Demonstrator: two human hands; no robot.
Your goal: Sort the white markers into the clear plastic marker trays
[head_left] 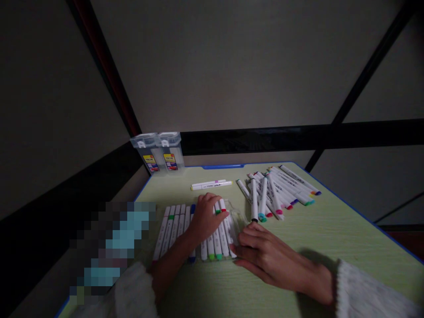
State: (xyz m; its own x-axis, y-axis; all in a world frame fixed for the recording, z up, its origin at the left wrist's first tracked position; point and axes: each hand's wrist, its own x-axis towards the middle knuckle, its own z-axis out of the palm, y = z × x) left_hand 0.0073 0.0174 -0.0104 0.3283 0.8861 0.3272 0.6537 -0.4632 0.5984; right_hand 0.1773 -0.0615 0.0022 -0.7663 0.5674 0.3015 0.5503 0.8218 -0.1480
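White markers (172, 227) with coloured ends lie side by side in a clear plastic holder (243, 212). My left hand (206, 218) rests across the upper middle of this row, thumb apart from the fingers, covering several markers. Beside its thumb show a red-banded marker (223, 205) and a green-banded one (217, 206). At the row's right end, my right hand (265, 251) is closed at the lower tip of the last white marker (231, 232), thumb and fingertips against it. Part of that grip is hidden by the fingers.
A loose pile of markers (274, 190) lies at the back right, some close beyond my right hand. Two more markers (212, 185) lie behind the row. Two clear lidded boxes (171, 152) stand at the table's back left corner. The table (324, 247) has a blue edge.
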